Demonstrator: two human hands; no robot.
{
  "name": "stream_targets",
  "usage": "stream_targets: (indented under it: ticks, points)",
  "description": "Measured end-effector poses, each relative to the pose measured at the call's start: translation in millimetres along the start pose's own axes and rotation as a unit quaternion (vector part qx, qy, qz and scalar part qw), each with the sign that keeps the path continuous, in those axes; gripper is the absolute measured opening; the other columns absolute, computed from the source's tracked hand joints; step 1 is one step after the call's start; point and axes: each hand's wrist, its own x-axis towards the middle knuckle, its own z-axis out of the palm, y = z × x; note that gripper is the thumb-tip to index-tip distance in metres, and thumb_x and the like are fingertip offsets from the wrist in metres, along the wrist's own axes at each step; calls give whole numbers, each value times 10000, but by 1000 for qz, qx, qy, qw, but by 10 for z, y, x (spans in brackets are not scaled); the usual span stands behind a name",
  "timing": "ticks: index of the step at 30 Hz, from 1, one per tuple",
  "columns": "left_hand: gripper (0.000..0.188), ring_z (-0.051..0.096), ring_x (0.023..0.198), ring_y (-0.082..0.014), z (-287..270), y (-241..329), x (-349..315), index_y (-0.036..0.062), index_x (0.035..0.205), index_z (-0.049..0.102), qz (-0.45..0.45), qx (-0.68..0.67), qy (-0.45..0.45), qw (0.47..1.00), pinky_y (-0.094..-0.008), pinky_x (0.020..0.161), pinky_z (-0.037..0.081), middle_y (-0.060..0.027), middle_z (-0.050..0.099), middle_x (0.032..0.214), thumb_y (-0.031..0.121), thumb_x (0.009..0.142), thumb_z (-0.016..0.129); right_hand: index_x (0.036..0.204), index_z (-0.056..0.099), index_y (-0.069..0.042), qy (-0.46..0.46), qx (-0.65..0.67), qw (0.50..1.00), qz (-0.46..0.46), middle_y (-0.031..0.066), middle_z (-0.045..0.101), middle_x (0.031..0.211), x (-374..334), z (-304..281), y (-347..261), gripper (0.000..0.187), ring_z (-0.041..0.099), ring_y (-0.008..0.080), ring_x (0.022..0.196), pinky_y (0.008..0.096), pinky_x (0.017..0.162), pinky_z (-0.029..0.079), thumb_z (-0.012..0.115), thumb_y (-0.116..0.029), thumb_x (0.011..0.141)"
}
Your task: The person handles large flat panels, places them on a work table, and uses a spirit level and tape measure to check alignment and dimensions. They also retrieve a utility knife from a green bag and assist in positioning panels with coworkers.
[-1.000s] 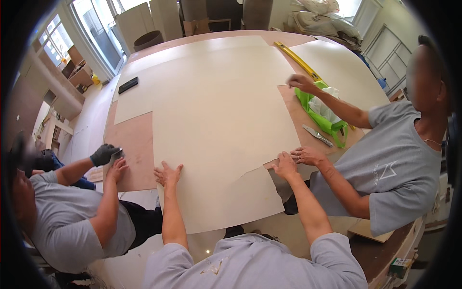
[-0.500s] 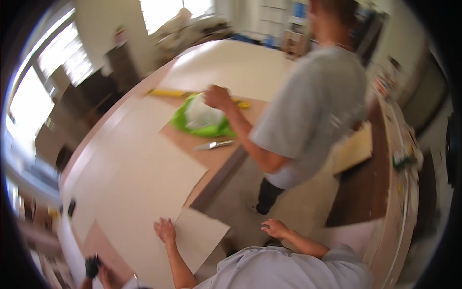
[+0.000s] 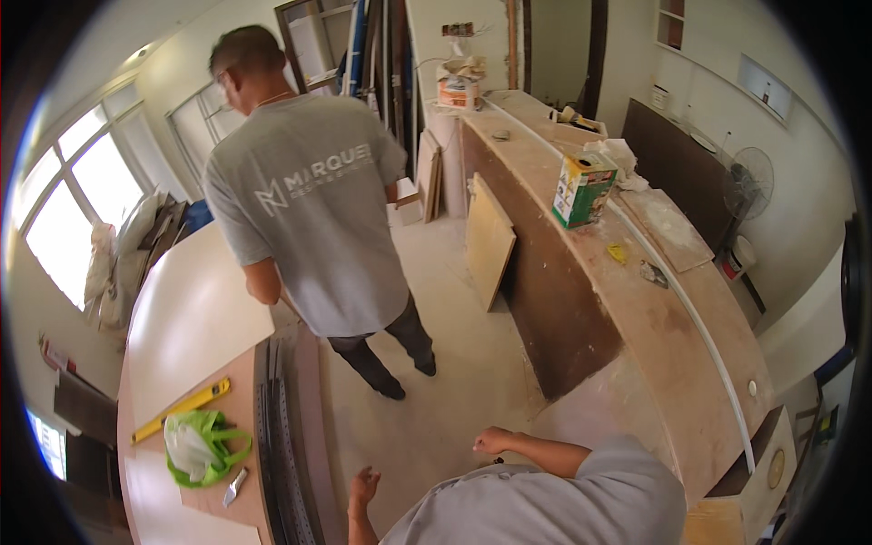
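Note:
My left hand (image 3: pixel 365 486) hangs over the floor beside the table's edge, its fingers a little apart and nothing in it. To its right, my right hand (image 3: pixel 493 440) is held in front of my body with the fingers curled in; I see nothing in it. Neither hand touches anything. Left of my hands, a green and white plastic bag (image 3: pixel 204 450) lies on the table with a yellow spirit level (image 3: pixel 182 411) just behind it. A small flat-bladed hand tool (image 3: pixel 235 488) rests near the bag. Long dark metal strips (image 3: pixel 280 436) run along the table's side.
A co-worker in a grey T-shirt (image 3: pixel 313 227) stands ahead, back turned, by the pale sheet-covered table (image 3: pixel 195 318). A long dusty counter (image 3: pixel 636 309) curves along the right, bearing a green and white can (image 3: pixel 584 189). A wooden board (image 3: pixel 489 241) leans against it.
My view has swung right. My left hand has come off the pale sheet. The co-worker, earlier reaching over the bag, now stands farther off with back turned.

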Motion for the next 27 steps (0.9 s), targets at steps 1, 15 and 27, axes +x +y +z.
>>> stream_targets:
  ticks: [1, 15, 27]
  points:
    - [478, 631, 888, -249, 187, -158, 117, 5, 1166, 551, -9, 25, -19, 999, -366, 765, 490, -165, 650, 966, 300, 801, 640, 866, 660, -61, 84, 22, 996, 22, 159, 645, 868, 4, -149, 108, 309, 607, 330, 854, 416, 754, 473, 532, -340, 832]
    - [291, 617, 814, -251, 452, -188, 2704, 85, 908, 690, -210, 105, -280, 931, -425, 701, 485, -125, 662, 799, 324, 792, 570, 926, 661, -56, 76, 56, 954, 284, 207, 617, 970, 882, -1387, 1392, 372, 589, 350, 924, 422, 793, 456, 486, -371, 831]
    - [414, 594, 955, -336, -1416, 3090, 5154, 3, 1115, 576, 27, -195, 127, 972, -374, 849, 456, -198, 614, 1048, 271, 800, 583, 812, 629, 16, 60, 201, 934, 290, 151, 633, 859, 1894, -3090, 2151, 279, 613, 265, 762, 385, 642, 475, 540, -247, 794]
